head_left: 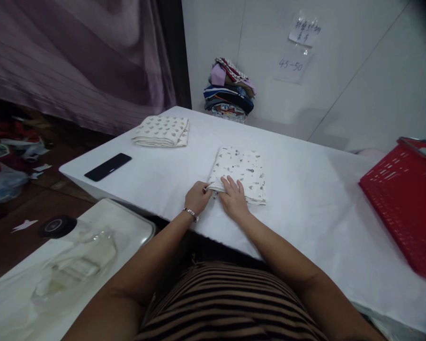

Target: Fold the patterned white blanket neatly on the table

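A folded white cloth with small prints [240, 171] lies on the white table [305, 199] in front of me. My left hand [197, 196], with a bracelet at the wrist, pinches the cloth's near left corner with curled fingers. My right hand [234, 198] rests flat on the cloth's near edge, fingers stretched out and slightly apart.
A second folded printed cloth [162, 131] lies at the far left of the table, a black phone [108, 166] nearer the left edge. A stack of folded clothes [229, 90] stands against the wall. A red basket [408, 199] sits at the right. A lower white surface [67, 265] holds clear bags.
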Demonstrator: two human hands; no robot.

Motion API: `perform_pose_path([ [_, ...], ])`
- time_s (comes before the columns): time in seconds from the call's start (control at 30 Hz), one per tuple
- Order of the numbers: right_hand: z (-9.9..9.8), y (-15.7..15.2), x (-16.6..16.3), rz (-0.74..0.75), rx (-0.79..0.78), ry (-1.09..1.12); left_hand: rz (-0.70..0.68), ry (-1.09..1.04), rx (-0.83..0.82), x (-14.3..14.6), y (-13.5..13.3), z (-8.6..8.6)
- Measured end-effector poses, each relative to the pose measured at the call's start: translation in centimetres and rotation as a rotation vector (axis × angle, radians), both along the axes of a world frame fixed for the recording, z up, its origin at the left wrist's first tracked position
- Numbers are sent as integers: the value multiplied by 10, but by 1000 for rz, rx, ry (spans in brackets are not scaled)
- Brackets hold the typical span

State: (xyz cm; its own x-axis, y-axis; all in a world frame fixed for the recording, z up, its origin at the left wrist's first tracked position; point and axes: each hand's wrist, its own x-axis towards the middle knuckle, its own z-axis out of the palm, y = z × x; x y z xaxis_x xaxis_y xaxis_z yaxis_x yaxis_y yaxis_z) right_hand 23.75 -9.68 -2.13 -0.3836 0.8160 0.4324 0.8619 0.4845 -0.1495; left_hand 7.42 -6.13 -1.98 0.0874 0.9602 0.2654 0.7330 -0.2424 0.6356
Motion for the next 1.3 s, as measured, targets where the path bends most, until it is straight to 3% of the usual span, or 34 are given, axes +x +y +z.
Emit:
perform_pose_path([
  [0.87,-3,13,-17,-62,35,-4,-5,-48,-30,1,0,2],
  [1.13,-7,14,-13,52,8,51,6,-26,-36,0,0,0],
  [1.3,-9,13,-11,48,12,55,6,-32,-44,-1,0,-1],
])
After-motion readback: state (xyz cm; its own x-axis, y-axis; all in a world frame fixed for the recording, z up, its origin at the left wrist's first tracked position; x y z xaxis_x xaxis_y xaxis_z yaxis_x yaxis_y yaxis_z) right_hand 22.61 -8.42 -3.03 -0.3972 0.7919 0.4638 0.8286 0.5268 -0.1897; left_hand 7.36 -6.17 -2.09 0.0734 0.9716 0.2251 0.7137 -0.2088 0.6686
